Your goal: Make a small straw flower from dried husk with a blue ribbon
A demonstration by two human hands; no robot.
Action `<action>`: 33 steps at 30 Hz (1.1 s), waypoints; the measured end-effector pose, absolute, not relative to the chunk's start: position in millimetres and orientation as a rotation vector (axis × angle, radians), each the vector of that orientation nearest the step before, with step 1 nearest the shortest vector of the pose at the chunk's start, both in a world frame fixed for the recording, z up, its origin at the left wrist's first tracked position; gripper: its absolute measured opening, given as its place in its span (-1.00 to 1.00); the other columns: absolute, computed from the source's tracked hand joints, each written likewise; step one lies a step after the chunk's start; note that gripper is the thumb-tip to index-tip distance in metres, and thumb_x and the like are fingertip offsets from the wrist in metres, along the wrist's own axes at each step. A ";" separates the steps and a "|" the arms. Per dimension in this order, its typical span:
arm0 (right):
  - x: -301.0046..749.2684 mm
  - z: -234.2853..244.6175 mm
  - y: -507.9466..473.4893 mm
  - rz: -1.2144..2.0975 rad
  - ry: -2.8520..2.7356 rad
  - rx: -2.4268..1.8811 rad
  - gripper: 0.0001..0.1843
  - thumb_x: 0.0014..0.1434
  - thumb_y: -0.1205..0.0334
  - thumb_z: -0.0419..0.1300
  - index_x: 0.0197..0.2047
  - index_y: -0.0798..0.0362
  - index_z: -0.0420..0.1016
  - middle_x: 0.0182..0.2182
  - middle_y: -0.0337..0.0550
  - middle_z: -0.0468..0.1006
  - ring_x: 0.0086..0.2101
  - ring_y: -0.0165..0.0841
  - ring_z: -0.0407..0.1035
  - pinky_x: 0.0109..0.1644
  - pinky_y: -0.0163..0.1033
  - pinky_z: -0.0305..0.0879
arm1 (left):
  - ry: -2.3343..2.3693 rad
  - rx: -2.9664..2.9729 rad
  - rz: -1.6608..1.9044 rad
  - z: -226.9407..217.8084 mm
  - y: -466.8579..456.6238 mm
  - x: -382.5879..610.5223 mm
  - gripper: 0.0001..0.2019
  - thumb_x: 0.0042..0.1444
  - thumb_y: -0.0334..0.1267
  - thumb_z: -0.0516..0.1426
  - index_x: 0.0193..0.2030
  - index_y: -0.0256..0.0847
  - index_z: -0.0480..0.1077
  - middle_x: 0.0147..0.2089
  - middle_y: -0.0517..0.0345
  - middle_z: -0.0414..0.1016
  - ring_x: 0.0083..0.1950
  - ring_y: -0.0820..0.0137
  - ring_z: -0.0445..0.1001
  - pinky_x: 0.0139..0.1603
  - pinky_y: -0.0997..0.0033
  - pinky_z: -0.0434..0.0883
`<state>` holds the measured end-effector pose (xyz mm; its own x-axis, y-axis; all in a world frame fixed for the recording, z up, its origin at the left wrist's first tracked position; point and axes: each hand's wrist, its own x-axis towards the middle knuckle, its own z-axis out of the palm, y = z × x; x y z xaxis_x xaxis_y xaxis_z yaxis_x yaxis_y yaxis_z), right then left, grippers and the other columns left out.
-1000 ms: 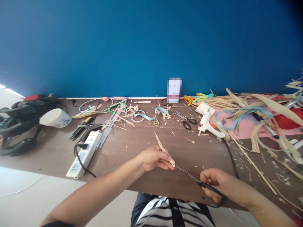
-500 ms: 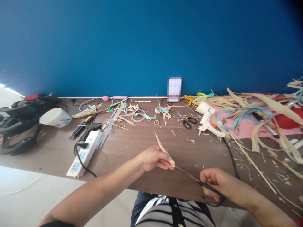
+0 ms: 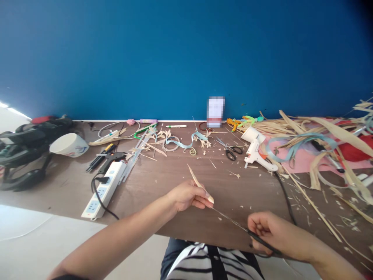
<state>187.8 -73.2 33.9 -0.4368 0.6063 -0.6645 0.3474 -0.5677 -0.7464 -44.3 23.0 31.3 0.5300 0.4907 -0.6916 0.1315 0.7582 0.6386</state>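
My left hand [image 3: 188,195] is closed in a pinch on a narrow tan dried-leaf strip [image 3: 199,183] that points up and away from me. My right hand [image 3: 272,232] is wrapped round the black handles of a pair of scissors [image 3: 233,222]. The thin blades reach left to the lower end of the strip, just beside my left fingertips. Both hands hover over the near edge of the brown table [image 3: 163,182].
A white power strip [image 3: 102,189] with a black cable lies at left, near a white cup [image 3: 69,145] and black gear. A second pair of scissors [image 3: 230,149], a white glue gun [image 3: 256,154] and a heap of dried leaf strips [image 3: 314,140] fill the right.
My right hand and the scissors have dropped slightly toward me. The leaf strip has tilted a little more to the left in my left hand.
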 end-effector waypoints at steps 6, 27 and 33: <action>199.1 33.6 -72.3 2.117 -1.341 -1.544 -0.83 -0.08 0.27 0.14 -0.55 0.09 0.17 -0.71 -0.40 0.23 -0.65 -0.59 0.05 -0.56 -0.46 -0.04 | 1.002 0.706 0.262 35.4 25.2 -45.0 -0.91 -0.29 -0.39 0.19 -0.62 -0.34 0.35 -0.48 0.06 0.53 -0.42 0.37 0.51 -0.52 0.56 0.36; 132.2 21.5 -36.9 1.283 -1.059 -1.312 -0.71 -0.10 0.24 0.25 -0.34 0.02 0.20 -0.43 -0.25 0.37 -0.42 -0.42 0.27 -0.36 -0.33 0.20 | 1.088 1.327 0.535 20.0 -19.6 -5.5 -0.95 -0.16 -0.35 0.11 -0.55 -0.28 0.30 -0.59 0.19 0.38 -0.56 0.53 0.31 -0.55 0.58 0.21; 133.0 21.7 -34.8 1.285 -0.971 -1.313 -0.72 -0.12 0.21 0.25 -0.42 0.03 0.19 -0.52 -0.31 0.32 -0.51 -0.47 0.23 -0.44 -0.37 0.20 | 0.938 1.038 0.493 27.0 -19.2 -6.1 -0.87 -0.23 -0.35 0.17 -0.47 -0.30 0.34 -0.61 0.23 0.37 -0.59 0.52 0.34 -0.52 0.55 0.25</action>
